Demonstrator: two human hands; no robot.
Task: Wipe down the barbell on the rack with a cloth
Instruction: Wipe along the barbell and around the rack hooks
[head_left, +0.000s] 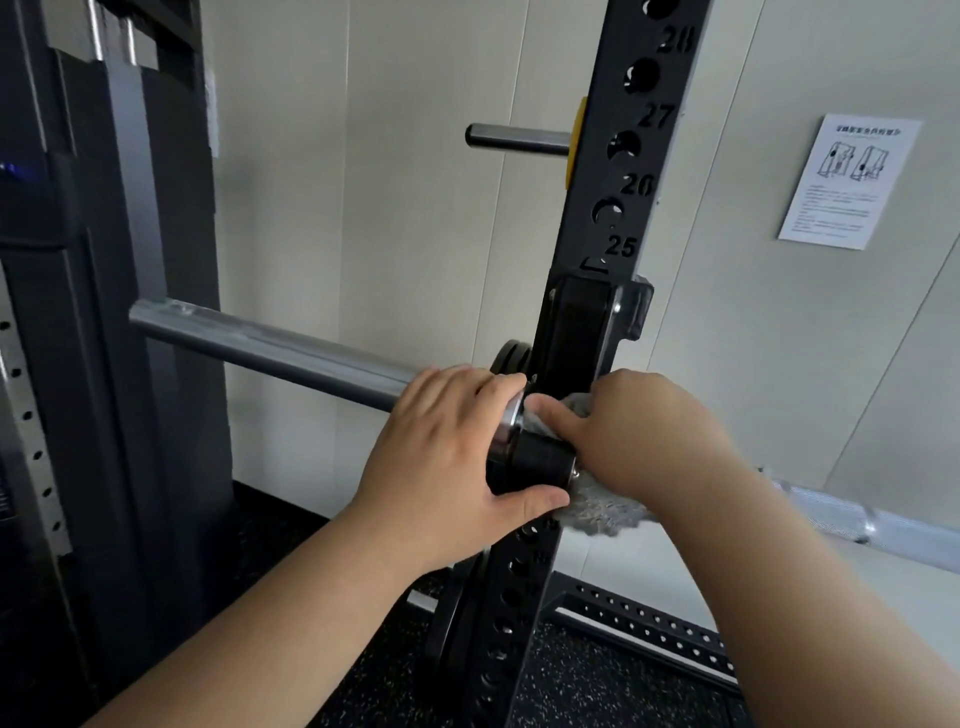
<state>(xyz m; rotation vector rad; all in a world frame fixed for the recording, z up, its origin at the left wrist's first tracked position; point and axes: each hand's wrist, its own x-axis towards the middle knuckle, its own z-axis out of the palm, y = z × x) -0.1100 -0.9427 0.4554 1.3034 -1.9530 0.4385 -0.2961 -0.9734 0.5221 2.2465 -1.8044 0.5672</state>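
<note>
left hand (447, 441): nearest. fingers curled over the top of the collar (506, 431), thumb hooked under. gripping it, steadying the bar.
right hand (644, 431): just beside, on the other side of the j-hook (571, 332). clutches the cloth against the bar, index finger straight, pressing cloth toward the collar.
cloth (602, 512): grey-white, wadded. part under the right palm, a loose tail hangs below the bar.
barbell (332, 366): lies in the j-hook on the upright (628, 156). smooth sleeve (208, 325) runs off left, knurled shaft (857, 514) off right.
step (judged): wiping the tight spot where shaft meets collar, right at the hook.
risk 1: pinched fingertip. index finger sits btwn collar and hook; if the bar slides sideways, the gap closes on it.
risk 2: sleeve prob spins free of the shaft, so the left grip may not stop the shaft turning under the wipe. cloth then just skids.
risk 3: loose tail could snag on the hook edge or a hole in the upright and pull out of the hand.
risk 4: a hard push from the right could walk the bar along the hook. far hook not in view, so can't tell how well it's seated.
risk 5: hook covers part of the bar. that strip gets missed unless the bar is shifted.
further back: plate peg (519, 139) on the upright, paper notice (847, 182) on the wall. neither in the way.
</note>
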